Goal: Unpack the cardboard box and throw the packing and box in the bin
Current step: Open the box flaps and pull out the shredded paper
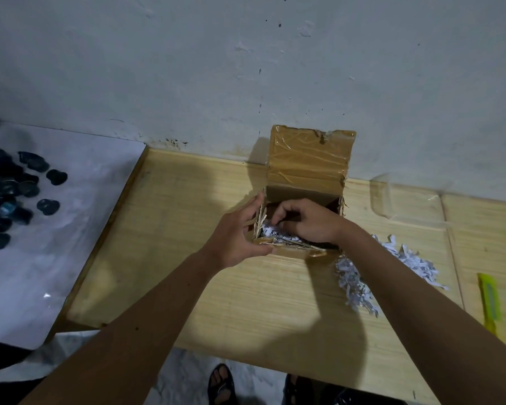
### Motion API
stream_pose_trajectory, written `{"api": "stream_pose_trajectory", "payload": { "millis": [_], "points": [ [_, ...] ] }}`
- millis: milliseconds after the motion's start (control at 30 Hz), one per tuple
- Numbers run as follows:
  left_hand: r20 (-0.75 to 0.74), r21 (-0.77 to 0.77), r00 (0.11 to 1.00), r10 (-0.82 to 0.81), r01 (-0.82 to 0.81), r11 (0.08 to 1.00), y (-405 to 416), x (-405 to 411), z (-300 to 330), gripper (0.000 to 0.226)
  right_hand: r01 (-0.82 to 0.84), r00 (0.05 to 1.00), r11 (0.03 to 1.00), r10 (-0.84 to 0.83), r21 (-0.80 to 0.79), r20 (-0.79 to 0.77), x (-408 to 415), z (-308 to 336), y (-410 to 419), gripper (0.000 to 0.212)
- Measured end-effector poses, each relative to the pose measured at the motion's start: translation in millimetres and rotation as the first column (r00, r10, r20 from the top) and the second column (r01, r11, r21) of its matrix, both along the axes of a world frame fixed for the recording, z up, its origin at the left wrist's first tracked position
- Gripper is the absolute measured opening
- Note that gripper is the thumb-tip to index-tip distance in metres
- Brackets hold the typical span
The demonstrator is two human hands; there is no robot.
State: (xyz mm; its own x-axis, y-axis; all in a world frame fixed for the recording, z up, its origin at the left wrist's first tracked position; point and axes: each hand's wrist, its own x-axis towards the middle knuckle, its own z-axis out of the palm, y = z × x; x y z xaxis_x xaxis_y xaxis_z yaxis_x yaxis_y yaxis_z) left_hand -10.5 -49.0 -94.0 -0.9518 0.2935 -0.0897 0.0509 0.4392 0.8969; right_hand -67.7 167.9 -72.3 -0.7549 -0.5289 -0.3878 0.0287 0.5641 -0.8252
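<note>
Grey wall (187,68) across the whole upper half of the frame, marked with dark specks. Light wooden table (216,287) over the centre and right, its far edge against the wall. White sheet (85,229) at the left edge, lower than the tabletop, with a scatter of dark round pieces (9,194) on it at far left.

Two bare forearms up from the bottom of the frame to the centre. Box (307,188) just above centre, on the table near the wall, open, its taped back flap upright. Left hand (237,238) at the box's lower-left corner: fingers against the outer left side, thumb curled under the near edge, corner clamped between them. Right hand (301,220) down inside the box, fingers curled into white shreds (275,233) at the box's lower left; whether any shreds are actually pinched cannot be told, fingertips being half buried.

Loose pile of shredded paper (371,273) on the table right of the box, partly hidden behind the right forearm. Clear plastic film (403,197) flat on the table at right, near the wall. Yellow-green cutter (490,299) at the far right edge, apart from the pile. Sandalled feet (221,384) on the floor at bottom centre.
</note>
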Motion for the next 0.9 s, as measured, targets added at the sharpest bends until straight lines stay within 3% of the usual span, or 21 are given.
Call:
{"api": "stream_pose_trajectory", "payload": {
  "millis": [167,267,367,667,900],
  "points": [
    [-0.006,-0.003,1.0,-0.005,0.005,1.0,-0.1,0.6,1.9,0.123,0.048,0.992,0.996,-0.04,0.071,-0.121,3.7,13.3,3.4,0.015],
    [-0.019,-0.014,1.0,-0.01,0.01,1.0,0.7,1.3,2.4,0.122,-0.061,0.993,0.963,0.085,0.262,-0.082,1.7,14.4,-0.2,0.046],
    [-0.016,-0.014,1.0,-0.006,0.006,1.0,1.7,0.3,1.6,0.122,-0.124,0.99,0.926,0.142,0.357,-0.024,3.9,11.9,-9.0,0.056],
    [0.006,0.009,0.999,0.032,-0.033,0.999,3.5,0.4,-1.9,0.121,-0.076,0.997,0.975,0.068,0.207,0.046,3.7,-0.5,-14.5,0.033],
    [-0.022,-0.015,0.999,0.026,-0.026,1.0,3.6,-0.3,-2.2,0.122,-0.104,0.992,0.988,0.096,0.112,0.079,1.1,-11.1,-13.4,0.031]
  ]
}}
